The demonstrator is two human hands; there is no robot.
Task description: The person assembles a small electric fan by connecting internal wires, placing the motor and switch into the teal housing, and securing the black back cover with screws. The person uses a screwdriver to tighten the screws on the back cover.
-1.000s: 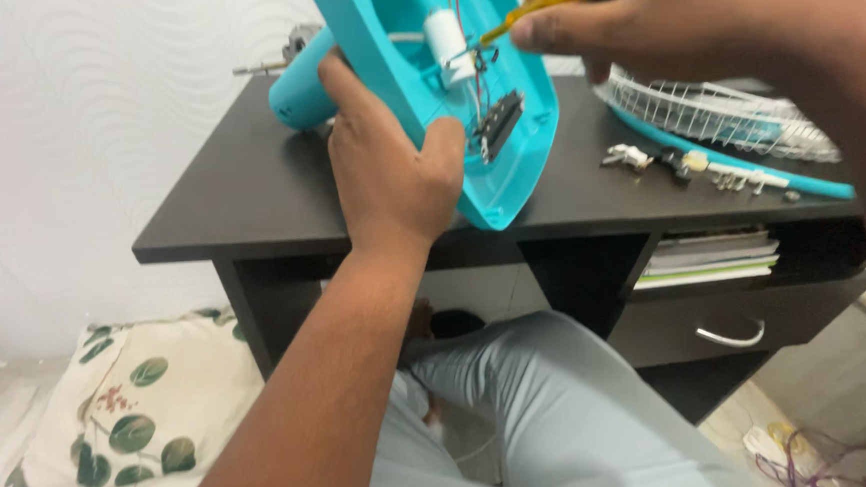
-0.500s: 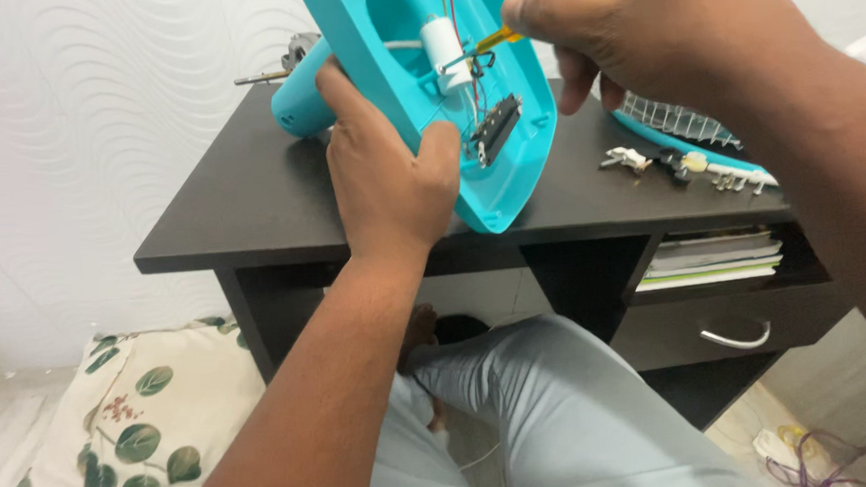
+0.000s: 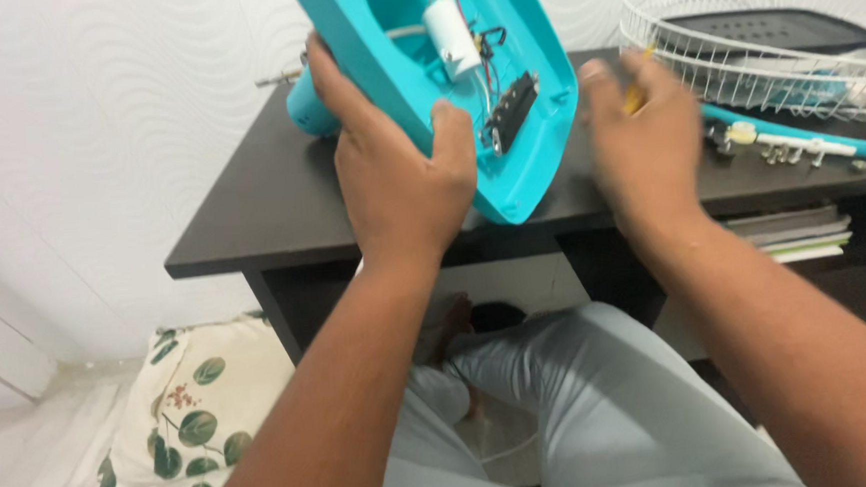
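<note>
Up close from the head camera, the left hand (image 3: 399,180) grips the turquoise fan base (image 3: 443,82) along its lower left rim — thumb hooked over the edge into the open underside, the other fingers behind the shell. The base is tilted up on end above the front edge of the desk (image 3: 260,204), its hollow side facing the camera. Inside it sit a white cylinder (image 3: 450,34), some thin wires and a dark switch block (image 3: 512,110), the block just right of the thumb.

The right hand (image 3: 642,145) is blurred, just right of the base and apart from it, fingers curled around a yellow screwdriver (image 3: 637,91) of which only a sliver shows.

Toward the desk's back right corner lies a white wire fan guard (image 3: 762,48) with a turquoise ring beneath it; small screws and parts (image 3: 778,147) lie in front of it, near the right hand. Behind the base, a turquoise motor housing (image 3: 309,106) rests near the back edge. On the floor at left lies a leaf-print cushion (image 3: 188,419).
</note>
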